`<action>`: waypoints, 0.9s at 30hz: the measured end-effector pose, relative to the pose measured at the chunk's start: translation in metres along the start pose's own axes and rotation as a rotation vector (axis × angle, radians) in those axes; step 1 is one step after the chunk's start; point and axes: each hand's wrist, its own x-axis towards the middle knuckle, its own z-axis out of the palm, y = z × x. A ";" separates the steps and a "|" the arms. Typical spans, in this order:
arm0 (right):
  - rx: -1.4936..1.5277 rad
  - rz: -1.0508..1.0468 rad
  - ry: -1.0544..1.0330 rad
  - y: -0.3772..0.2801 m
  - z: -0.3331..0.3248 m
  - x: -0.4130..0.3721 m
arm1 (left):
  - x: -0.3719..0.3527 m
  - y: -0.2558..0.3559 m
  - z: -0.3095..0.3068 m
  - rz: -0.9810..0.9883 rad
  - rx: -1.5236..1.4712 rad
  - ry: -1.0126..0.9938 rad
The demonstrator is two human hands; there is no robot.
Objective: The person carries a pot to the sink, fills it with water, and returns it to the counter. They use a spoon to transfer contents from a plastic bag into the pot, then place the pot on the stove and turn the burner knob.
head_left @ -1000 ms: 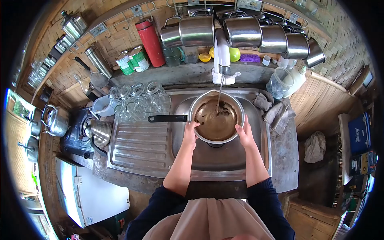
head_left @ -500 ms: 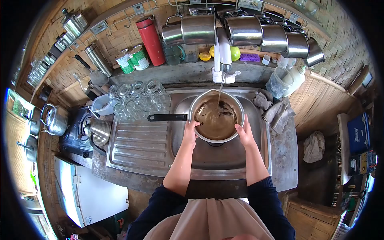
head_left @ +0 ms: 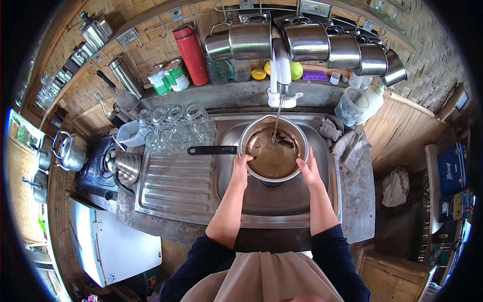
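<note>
Both my hands grip a steel saucepan (head_left: 273, 177) with a black handle (head_left: 212, 150) that points left. My left hand (head_left: 241, 168) closes on its left rim, just below the handle, thumb on top. On the right rim, my right hand (head_left: 309, 168) holds with its thumb at the edge. Water runs from the white tap (head_left: 284, 70) into the pan. Brownish liquid with dark bits toward the back fills part of it. Under the pan lies the steel sink (head_left: 297, 206).
Upturned glass mugs (head_left: 176, 126) crowd the drainboard (head_left: 173, 181) at left. Grey cloths (head_left: 350, 146) lie on the sink's right edge beside a plastic jug (head_left: 352, 104). Steel mugs (head_left: 306, 41) hang above the tap. A kettle (head_left: 125, 166) sits by the stove (head_left: 90, 168).
The liquid looks clearer and less foamy, with more of the dark bits showing. My hands and the saucepan hold nearly the same place; the whole view has shifted slightly.
</note>
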 end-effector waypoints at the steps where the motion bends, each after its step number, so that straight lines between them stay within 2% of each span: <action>1: 0.000 0.000 0.003 -0.001 -0.001 0.000 | 0.001 -0.001 0.000 0.001 -0.001 0.008; 9: -0.106 0.019 0.002 -0.009 -0.002 -0.001 | 0.002 -0.004 0.001 -0.015 -0.005 0.001; 15: 0.011 0.014 -0.018 -0.004 -0.003 0.001 | 0.001 -0.002 0.000 -0.001 0.023 -0.021; 27: -0.008 0.029 -0.034 0.002 -0.007 0.000 | 0.004 -0.005 -0.001 0.000 0.008 -0.039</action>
